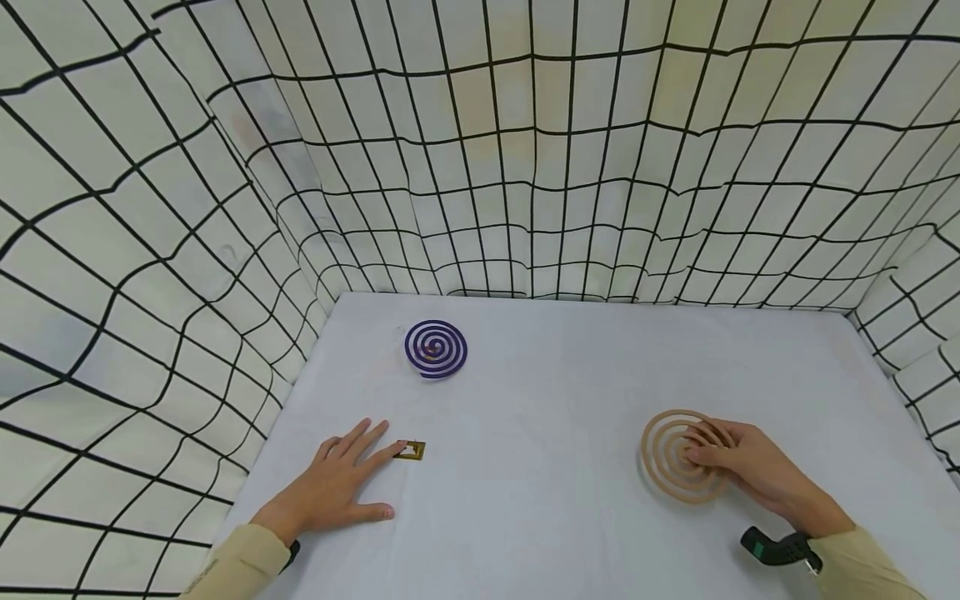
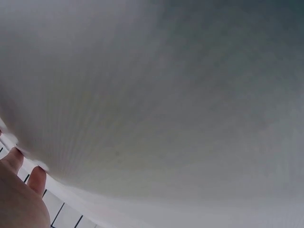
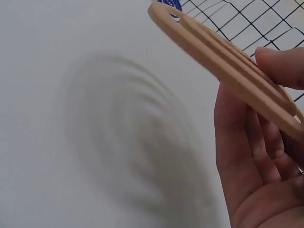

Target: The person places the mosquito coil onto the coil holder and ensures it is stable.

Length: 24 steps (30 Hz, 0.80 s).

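Note:
My right hand (image 1: 757, 471) pinches a tan mosquito coil (image 1: 652, 462) between thumb and fingers. In the right wrist view the tan coil (image 3: 204, 47) is tilted and held off the white table, casting a spiral shadow. My left hand (image 1: 337, 483) lies on the table with its fingers spread. Its index fingertip touches a small flat gold-coloured piece with a cut-out (image 1: 417, 451). Farther back on the left is a purple mosquito coil (image 1: 411, 348); something small and gold-brown shows at its centre. The left wrist view shows only part of the left hand (image 2: 21, 194) against the white cloth.
A white cloth covers the table (image 1: 525, 400). Black netting (image 1: 532, 129) over pale walls rises at the back and both sides. A dark wrist device (image 1: 776, 548) is strapped at the right wrist.

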### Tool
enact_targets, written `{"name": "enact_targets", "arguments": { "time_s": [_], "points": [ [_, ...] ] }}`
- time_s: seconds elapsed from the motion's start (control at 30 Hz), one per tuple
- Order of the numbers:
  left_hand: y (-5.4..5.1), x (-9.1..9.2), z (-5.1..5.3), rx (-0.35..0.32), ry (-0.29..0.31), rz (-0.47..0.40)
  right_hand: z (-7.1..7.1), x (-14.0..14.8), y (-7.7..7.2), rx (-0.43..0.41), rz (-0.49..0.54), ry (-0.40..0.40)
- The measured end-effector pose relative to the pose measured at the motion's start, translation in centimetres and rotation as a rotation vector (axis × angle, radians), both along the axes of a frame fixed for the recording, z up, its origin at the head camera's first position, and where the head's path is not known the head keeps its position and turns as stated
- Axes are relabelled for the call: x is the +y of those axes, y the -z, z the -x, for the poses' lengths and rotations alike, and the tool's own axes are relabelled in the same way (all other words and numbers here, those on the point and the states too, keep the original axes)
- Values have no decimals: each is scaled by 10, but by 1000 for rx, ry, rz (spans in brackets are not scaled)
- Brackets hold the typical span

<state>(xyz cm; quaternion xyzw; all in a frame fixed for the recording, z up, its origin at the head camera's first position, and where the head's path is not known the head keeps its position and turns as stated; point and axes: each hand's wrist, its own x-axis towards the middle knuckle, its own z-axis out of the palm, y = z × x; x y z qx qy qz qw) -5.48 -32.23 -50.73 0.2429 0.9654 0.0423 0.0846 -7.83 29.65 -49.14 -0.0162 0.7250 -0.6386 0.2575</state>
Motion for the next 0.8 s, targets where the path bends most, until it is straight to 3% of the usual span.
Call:
{"name": "enact_targets", "arguments": {
  "time_s": [0.3,0.8],
  "points": [
    [0,1,-1,-10,5,-3,7,-16,1,-2,106,-17],
    [-3,1,-2,3,5,-21,19,-41,-6,-10,54,-16]
  ]
}}
